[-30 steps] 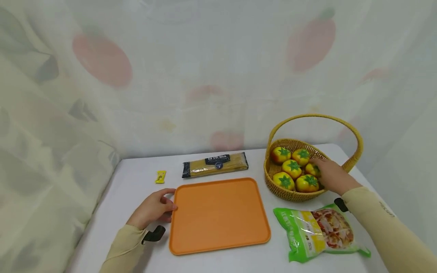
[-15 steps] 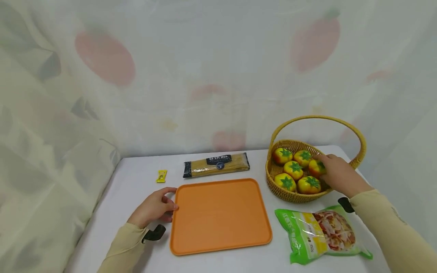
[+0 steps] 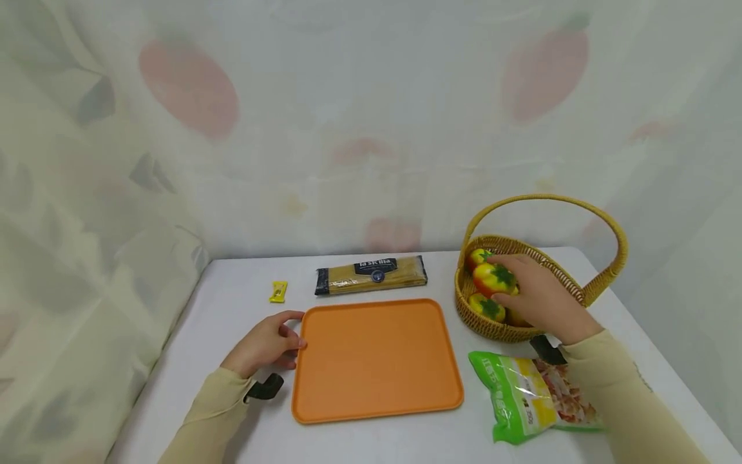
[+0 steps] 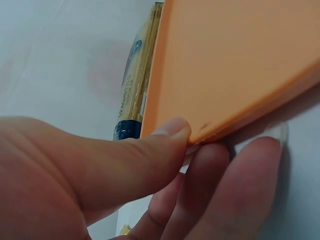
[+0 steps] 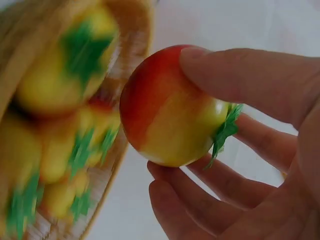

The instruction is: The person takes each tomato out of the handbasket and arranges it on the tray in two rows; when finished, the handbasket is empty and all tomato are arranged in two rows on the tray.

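The head view looks forward and down from above, far enough back to take in the table (image 3: 232,298) and curtain (image 3: 348,84). The left wrist view looks very closely past the left hand (image 4: 107,170), tilted, tray (image 4: 225,60) at upper right, pack (image 4: 134,85) at upper left; the head view shares both. The right wrist view closely faces the right hand (image 3: 536,293) and fruit (image 5: 170,112), basket (image 3: 489,328) at left, all also in the head view.

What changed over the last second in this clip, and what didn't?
The right hand has lifted a red-and-yellow fruit from the right side of the basket and carried it leftward over the other fruits. Nothing was visibly let go. The left hand stayed at the left edge of the orange tray; the pasta packet, yellow sweet and green bag stayed put.
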Tool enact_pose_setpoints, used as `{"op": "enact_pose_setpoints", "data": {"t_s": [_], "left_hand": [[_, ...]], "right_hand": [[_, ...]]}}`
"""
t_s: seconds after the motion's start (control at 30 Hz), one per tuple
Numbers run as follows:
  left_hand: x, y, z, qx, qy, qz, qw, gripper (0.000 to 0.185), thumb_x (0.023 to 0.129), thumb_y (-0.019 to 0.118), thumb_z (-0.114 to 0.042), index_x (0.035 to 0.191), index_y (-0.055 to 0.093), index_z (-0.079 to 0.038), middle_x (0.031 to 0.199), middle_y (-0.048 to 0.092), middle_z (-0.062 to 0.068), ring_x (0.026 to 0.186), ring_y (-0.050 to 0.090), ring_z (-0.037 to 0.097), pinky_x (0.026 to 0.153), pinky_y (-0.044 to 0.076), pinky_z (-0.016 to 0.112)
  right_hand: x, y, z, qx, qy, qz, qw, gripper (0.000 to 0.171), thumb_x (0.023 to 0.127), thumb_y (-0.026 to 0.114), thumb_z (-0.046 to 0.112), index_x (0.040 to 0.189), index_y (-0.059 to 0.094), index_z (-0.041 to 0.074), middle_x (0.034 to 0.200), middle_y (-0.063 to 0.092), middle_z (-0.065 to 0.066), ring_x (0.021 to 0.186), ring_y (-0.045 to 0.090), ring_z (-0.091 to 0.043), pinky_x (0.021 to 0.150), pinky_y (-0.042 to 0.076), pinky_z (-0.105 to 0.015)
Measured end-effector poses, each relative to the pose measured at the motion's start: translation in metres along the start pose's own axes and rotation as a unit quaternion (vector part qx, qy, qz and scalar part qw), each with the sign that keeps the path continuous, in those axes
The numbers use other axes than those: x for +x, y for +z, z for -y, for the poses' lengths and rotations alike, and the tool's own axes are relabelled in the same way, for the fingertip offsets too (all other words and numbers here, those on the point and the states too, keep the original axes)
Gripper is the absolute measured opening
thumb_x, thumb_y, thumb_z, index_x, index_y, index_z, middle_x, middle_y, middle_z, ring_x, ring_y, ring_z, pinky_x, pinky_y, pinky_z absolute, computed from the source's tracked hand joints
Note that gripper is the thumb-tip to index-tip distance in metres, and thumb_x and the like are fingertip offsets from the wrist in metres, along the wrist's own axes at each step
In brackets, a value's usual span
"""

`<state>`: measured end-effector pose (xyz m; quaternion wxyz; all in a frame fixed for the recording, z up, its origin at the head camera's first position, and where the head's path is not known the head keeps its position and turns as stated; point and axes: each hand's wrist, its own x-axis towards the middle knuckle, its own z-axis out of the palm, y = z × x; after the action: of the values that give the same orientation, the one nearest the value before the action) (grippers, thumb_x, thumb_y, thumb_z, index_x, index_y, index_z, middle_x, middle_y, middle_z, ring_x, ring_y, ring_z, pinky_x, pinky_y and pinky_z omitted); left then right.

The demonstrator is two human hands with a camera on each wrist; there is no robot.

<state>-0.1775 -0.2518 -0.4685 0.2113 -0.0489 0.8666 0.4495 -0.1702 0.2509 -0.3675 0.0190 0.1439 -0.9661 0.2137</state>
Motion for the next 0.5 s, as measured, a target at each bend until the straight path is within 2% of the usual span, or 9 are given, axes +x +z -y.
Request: {"op": "enact_pose_setpoints", "data": {"t_s": [0.23, 0.37, 0.5], "left_hand": [[-0.001, 0.004, -0.006, -0.004, 0.004, 0.003, 1.0, 0.065, 0.098, 0.081, -0.013, 0.155, 0.052, -0.009, 0.102, 0.065, 0.013, 0.068, 0.071, 0.02, 0.068, 0.066, 0.035], [0.002, 0.011, -0.013, -0.007, 0.004, 0.005, 1.0, 0.064, 0.098, 0.08, -0.014, 0.155, 0.052, -0.009, 0.102, 0.065, 0.013, 0.068, 0.071, 0.019, 0.068, 0.066, 0.034], [0.006, 0.017, -0.019, -0.009, -0.002, 0.005, 0.9999, 0.061, 0.099, 0.079, -0.013, 0.155, 0.054, -0.011, 0.101, 0.065, 0.012, 0.068, 0.071, 0.019, 0.068, 0.066, 0.033]], "right_hand": [[0.019, 0.036, 0.042, 0.063, -0.04, 0.006, 0.997, 0.065, 0.097, 0.083, 0.022, 0.156, 0.056, 0.02, 0.151, 0.059, -0.014, 0.133, 0.061, -0.035, 0.111, 0.053, -0.061], [0.031, 0.06, 0.06, 0.095, -0.059, 0.018, 0.994, 0.065, 0.096, 0.084, 0.02, 0.155, 0.058, 0.024, 0.145, 0.062, -0.009, 0.13, 0.063, -0.031, 0.111, 0.055, -0.058], [0.041, 0.084, 0.079, 0.138, -0.065, 0.045, 0.987, 0.068, 0.095, 0.085, 0.015, 0.156, 0.057, 0.025, 0.15, 0.059, -0.007, 0.136, 0.061, -0.031, 0.113, 0.054, -0.056]]}}
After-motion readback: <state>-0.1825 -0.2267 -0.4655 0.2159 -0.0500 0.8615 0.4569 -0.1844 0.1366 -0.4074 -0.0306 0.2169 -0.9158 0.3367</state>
